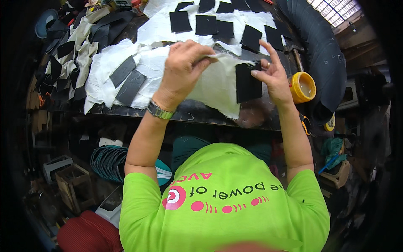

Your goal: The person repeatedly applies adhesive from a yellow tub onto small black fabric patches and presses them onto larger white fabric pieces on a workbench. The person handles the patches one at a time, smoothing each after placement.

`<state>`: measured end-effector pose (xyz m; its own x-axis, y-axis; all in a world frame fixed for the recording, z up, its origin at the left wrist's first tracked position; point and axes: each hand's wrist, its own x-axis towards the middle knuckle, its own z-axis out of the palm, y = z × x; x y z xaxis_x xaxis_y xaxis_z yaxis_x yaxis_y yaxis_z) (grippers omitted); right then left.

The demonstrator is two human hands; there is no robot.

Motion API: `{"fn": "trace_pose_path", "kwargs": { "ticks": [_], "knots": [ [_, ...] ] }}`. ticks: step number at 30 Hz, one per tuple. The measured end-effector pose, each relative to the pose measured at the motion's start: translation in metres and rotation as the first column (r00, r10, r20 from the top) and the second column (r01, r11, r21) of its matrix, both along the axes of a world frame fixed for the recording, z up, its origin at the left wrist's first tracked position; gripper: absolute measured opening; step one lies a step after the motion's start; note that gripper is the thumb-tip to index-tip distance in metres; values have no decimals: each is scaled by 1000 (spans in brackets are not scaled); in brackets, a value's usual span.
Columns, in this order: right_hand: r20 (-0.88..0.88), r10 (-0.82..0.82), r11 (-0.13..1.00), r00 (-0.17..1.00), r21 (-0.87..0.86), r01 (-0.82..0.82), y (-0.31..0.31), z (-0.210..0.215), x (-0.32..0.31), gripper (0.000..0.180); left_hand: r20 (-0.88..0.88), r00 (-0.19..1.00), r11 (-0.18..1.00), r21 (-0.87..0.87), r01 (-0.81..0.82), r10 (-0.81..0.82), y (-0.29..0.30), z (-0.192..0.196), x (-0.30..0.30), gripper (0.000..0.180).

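The left hand [189, 67] grips the far edge of a white cloth [216, 86] between thumb and bent fingers, lifting that edge off the table; its other fingertips are hidden behind the hand. The cloth hangs between the two hands, its near edge frayed. At its right side is a black patch [247, 86], with the thumb of the right hand [273, 77] at the patch's right edge. The right index finger points up and away, and I cannot tell whether the thumb and middle finger pinch the patch or only touch it. Whether patch and cloth are joined is also unclear.

Left of the left hand, two dark grey pieces [131, 87] lie on more white cloth. On the far side, black squares [205, 25] are spread over white fabric, the farthest cut off by the upper rim. To the right stands an open yellow jar [303, 87], its contents hard to make out; beyond it lies a wooden handle [298, 60], beside a large black roll [317, 54].

The dark table [205, 115] looks worn and littered with threads. At far left is a tangled heap of strips [82, 54]. Below, in shadow, are a wooden stool [74, 185] and a dark red, ribbed object [89, 233]. A barred window [333, 10] brightens the far right corner.
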<state>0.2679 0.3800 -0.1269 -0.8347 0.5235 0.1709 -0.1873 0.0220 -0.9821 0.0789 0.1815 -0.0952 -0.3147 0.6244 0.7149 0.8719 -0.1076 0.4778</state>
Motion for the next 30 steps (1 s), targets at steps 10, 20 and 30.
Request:
{"fn": "trace_pose_path", "kwargs": {
  "ticks": [10,20,30],
  "knots": [
    [-463,132,977,877,-90,-195,-5,31,-305,76,-150,779,777,311,-547,609,-98,43,-84,36],
    [-201,-292,437,935,842,318,-38,-54,-408,70,209,799,825,-186,-533,563,-161,-55,-20,18],
    [156,462,381,873,854,-354,-157,-24,-293,83,101,773,770,-239,-592,626,-161,-84,-64,21]
  ]
}}
